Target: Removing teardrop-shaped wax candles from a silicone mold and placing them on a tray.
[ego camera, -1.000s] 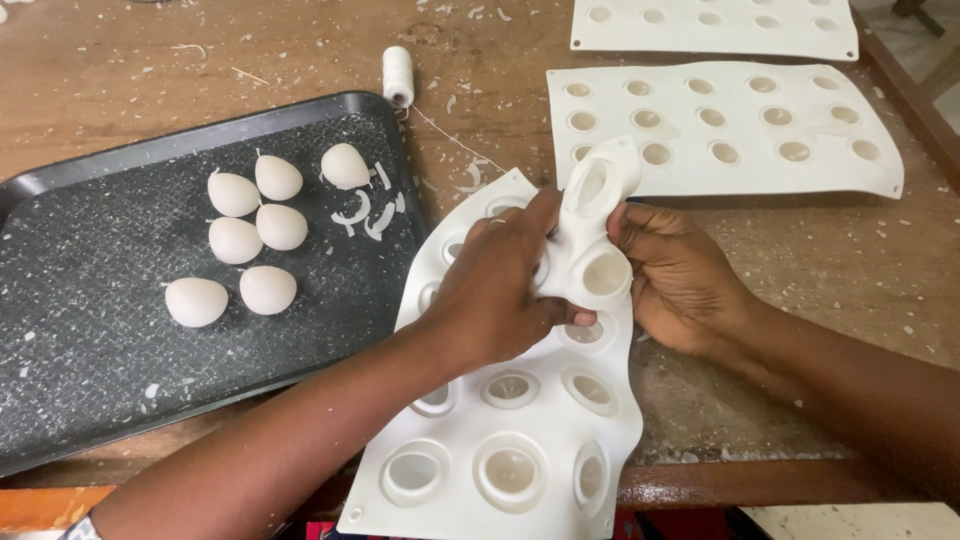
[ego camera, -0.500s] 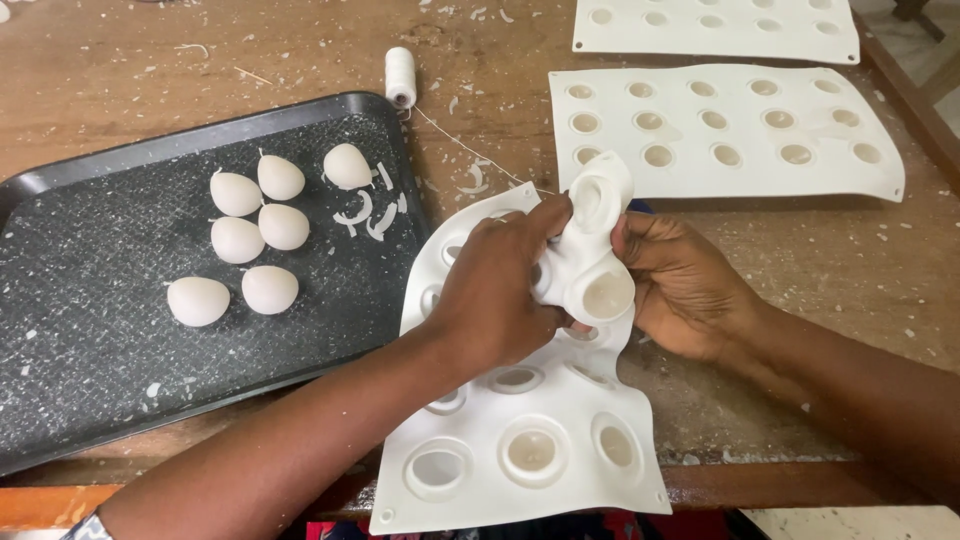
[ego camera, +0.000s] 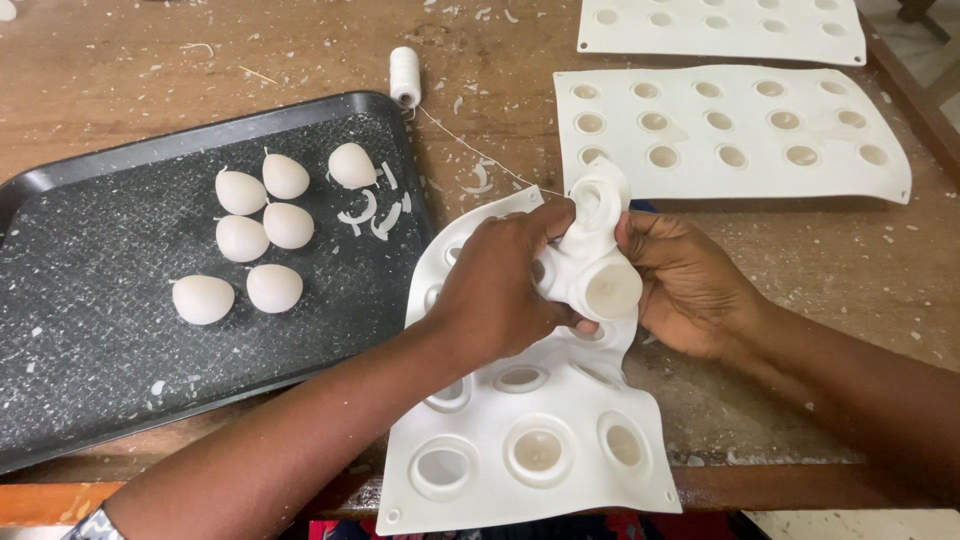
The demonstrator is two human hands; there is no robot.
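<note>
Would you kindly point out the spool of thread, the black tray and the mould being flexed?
spool of thread [ego camera: 405,76], head view, middle of its side.
black tray [ego camera: 90,370], head view, bare floor.
flexed white mould [ego camera: 540,452], head view, a front cavity.

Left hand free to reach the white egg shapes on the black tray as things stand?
Probably not right away: the left hand is gripping the bent white mould together with the right hand. The path itself looks open; the egg shapes lie uncovered on the tray beside it.

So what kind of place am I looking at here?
Probably a small craft workshop for moulded candles or soaps: a worn wooden workbench, white silicone moulds, egg-shaped white casts on a black tray, and a spool of string.
</note>
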